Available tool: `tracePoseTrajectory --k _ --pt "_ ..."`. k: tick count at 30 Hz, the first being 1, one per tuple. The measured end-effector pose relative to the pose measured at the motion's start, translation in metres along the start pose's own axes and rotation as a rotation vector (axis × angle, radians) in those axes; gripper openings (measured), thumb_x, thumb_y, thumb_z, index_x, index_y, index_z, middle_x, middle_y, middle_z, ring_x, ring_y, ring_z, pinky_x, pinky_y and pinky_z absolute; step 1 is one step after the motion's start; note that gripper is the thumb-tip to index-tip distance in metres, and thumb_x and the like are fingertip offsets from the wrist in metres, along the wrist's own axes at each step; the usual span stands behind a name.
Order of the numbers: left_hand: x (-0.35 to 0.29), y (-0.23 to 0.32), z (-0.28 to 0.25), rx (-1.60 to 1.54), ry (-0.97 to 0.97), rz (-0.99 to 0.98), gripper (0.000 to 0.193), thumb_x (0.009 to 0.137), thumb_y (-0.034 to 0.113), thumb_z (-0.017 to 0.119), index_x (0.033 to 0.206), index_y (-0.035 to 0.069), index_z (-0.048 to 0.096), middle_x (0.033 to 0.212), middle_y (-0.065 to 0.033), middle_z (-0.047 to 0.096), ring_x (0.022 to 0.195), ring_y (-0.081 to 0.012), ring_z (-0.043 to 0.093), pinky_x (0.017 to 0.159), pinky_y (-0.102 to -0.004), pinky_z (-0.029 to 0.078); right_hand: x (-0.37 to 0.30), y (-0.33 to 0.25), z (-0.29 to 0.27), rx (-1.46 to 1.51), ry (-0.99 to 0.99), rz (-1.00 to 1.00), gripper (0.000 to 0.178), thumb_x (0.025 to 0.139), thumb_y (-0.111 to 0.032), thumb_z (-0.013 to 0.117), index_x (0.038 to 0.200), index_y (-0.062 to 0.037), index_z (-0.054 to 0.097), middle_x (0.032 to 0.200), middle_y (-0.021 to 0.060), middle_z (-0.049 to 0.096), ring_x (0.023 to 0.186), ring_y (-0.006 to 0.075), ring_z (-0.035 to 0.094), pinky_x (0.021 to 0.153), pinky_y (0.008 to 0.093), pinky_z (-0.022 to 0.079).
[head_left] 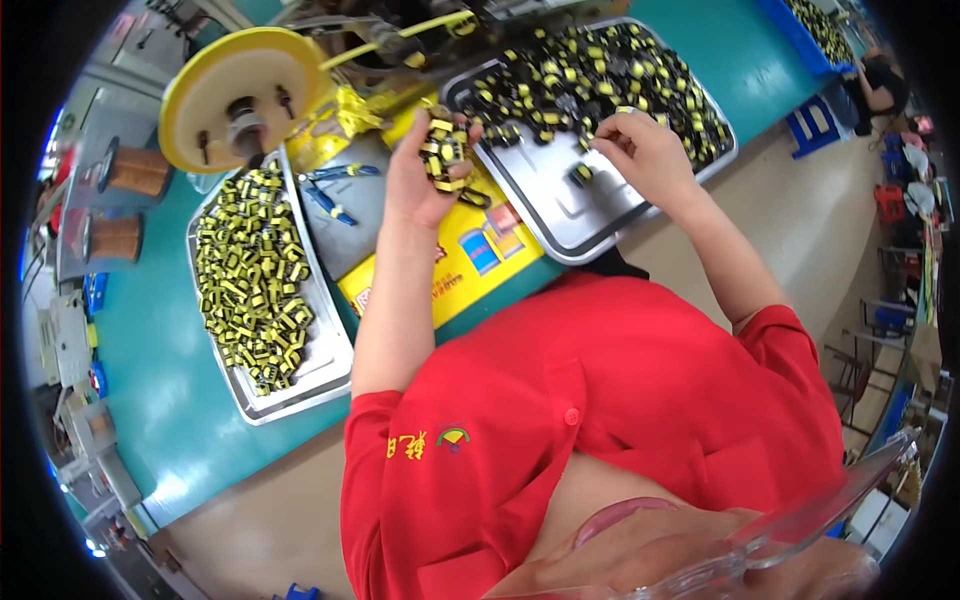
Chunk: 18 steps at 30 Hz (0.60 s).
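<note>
My left hand (pixel 418 178) is curled around several small black-and-yellow taped coils (pixel 442 150), which pile up in the palm and fingers above a yellow printed sheet. My right hand (pixel 648 158) is over the right metal tray (pixel 570 215), its thumb and fingers pinched together. Whether a coil sits in that pinch cannot be made out. Just below those fingertips is one blurred coil (pixel 580 175), apart from the hand. More loose coils (pixel 600 85) heap up across the far part of this tray. On the left, another metal tray (pixel 325 352) holds a dense pile of similar coils (pixel 255 270).
Between the trays lie blue-handled pliers (pixel 335 205) on a grey plate and the yellow sheet (pixel 465 285). A round yellow-rimmed dish (pixel 240 100) stands at the far left, near copper wire spools (pixel 138 170). Another person (pixel 880 90) sits at the far right beside a blue bin (pixel 810 40).
</note>
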<state>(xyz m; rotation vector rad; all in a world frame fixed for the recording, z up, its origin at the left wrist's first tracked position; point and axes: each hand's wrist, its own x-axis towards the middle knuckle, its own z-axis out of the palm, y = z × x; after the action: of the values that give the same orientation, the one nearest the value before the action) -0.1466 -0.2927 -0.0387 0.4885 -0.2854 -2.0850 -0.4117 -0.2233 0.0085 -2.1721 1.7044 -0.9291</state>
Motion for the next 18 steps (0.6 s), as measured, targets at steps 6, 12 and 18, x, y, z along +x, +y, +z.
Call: tracePoseTrajectory --k 6,12,18 --pt "0.004 -0.009 0.009 -0.045 -0.053 -0.066 0.037 0.095 0.037 0.037 0.102 0.005 0.054 0.097 -0.0115 0.059 0.091 -0.0292 0.059 0.042 -0.0238 0.039 -0.03 0.005 0.011 -0.177 -0.151 -0.024 0.025 0.075 -0.02 0.069 0.096 -0.0109 0.058 0.083 0.0071 0.057 0.071 0.024 0.06 0.062 0.0341 0.048" --pt "0.021 -0.008 0.031 -0.077 -0.113 -0.083 0.041 0.095 0.034 0.032 0.109 0.002 0.053 0.107 -0.0129 0.058 0.095 -0.0294 0.056 0.046 -0.0241 0.039 -0.033 -0.003 0.029 -0.098 -0.27 -0.078 0.035 0.073 -0.034 0.069 0.095 -0.0097 0.058 0.084 0.0093 0.056 0.078 0.0281 0.059 0.066 0.0362 0.048" --pt "0.038 -0.002 0.052 -0.257 -0.247 -0.024 0.037 0.094 0.037 0.036 0.1 0.005 0.055 0.097 -0.0095 0.057 0.091 -0.025 0.056 0.048 -0.0239 0.039 -0.029 -0.018 0.027 -0.126 -0.31 -0.052 0.04 0.072 -0.036 0.07 0.099 -0.0092 0.057 0.089 0.0117 0.055 0.08 0.0286 0.059 0.068 0.0362 0.048"
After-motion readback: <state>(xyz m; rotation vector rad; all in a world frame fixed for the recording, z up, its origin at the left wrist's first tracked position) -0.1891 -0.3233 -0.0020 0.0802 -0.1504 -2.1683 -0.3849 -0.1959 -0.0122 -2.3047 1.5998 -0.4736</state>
